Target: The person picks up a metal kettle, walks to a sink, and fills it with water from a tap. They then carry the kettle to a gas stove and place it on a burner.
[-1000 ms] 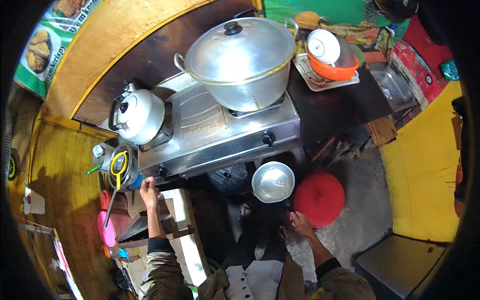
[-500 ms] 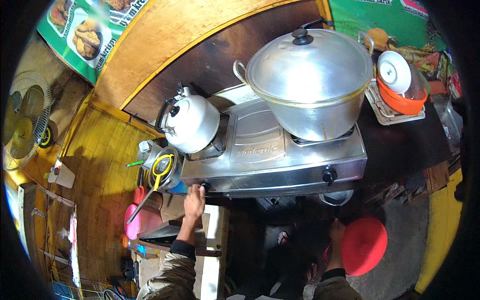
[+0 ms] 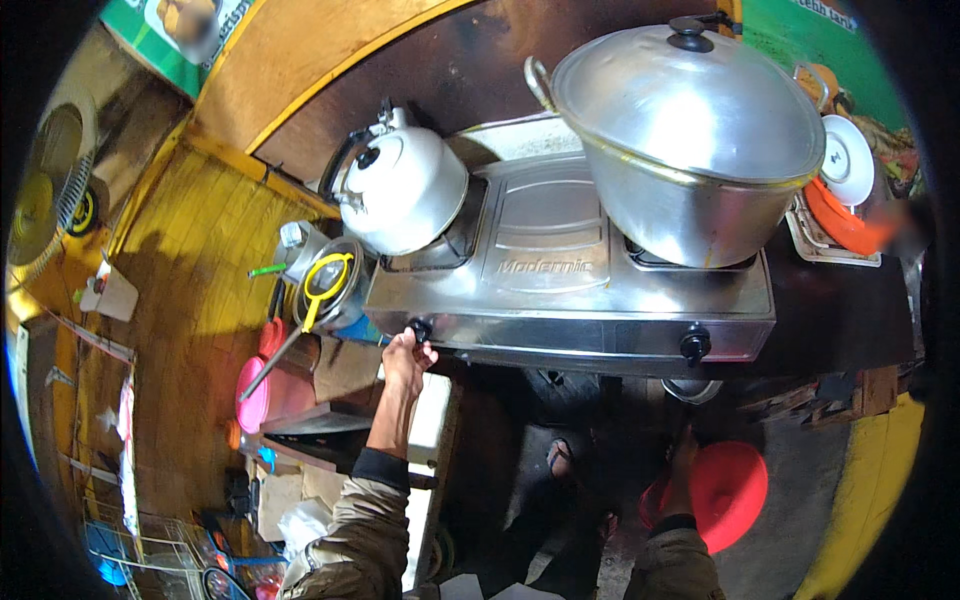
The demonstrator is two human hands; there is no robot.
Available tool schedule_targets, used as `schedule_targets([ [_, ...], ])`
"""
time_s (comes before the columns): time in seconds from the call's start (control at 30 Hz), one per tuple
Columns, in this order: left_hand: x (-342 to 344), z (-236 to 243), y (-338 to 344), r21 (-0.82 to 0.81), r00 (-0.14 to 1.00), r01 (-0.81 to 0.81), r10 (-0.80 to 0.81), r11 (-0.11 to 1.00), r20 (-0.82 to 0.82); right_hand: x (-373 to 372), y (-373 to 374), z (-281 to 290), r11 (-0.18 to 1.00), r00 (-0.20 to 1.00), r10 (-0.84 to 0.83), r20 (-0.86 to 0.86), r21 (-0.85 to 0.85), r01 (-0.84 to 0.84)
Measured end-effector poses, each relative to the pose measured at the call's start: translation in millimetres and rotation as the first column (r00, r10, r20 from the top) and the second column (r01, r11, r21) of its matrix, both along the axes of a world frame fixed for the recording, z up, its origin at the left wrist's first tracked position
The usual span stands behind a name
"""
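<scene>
My left hand [image 3: 406,364] has its fingers closed on the left black stove knob [image 3: 420,330], at the front of a two-burner metal gas stove [image 3: 545,225]. On the left burner sits a silver kettle [image 3: 405,190] with a black handle. A big lidded aluminium pot [image 3: 690,130] stands on the right burner, above the right stove knob [image 3: 695,347]. My right hand [image 3: 684,460] hangs low in shadow beside a round red plastic object [image 3: 728,495]; its fingers are too dark to make out. No flame can be seen under the kettle.
Left of the stove stand a metal pot with a yellow-rimmed strainer [image 3: 327,278] and a pink-lidded container [image 3: 256,393]. An orange basin [image 3: 838,220] and a white bowl [image 3: 848,160] lie at the right. A fan [image 3: 50,165] is at the far left. A metal bowl [image 3: 690,388] shows under the stove.
My left hand has moved up and slightly right onto the left knob, its fingers now around it. The view has shifted, with the stove appearing a little higher and farther right.
</scene>
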State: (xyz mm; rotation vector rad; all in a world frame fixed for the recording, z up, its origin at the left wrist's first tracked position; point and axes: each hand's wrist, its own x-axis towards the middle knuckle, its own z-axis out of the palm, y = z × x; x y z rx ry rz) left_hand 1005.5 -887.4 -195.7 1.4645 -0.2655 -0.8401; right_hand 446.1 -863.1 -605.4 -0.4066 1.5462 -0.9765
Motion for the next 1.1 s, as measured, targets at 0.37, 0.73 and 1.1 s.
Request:
schedule_targets([
  [0.37, 41.6, -28.1, -3.1, -0.165, 0.705, -0.205, 0.029, 0.965, -0.709, -16.7, 6.7, 10.3, 0.943, 0.715, -0.167, -0.679, -0.322, -0.085],
  [0.73, 53.5, 55.0, 23.5, 0.157, 0.982, -0.182, 0.172, 0.971, 0.076, -92.8, 278.2, 96.0, 0.968, 0.830, 0.176, -0.530, 0.248, -0.047],
  [1.1, 168.8, 261.4, -184.3, 0.418, 0.647, 0.120, -0.391, 0.900, 0.655, -64.1, 242.3, 199.7, 0.914, 0.904, 0.201, -0.378, 0.404, -0.034],
])
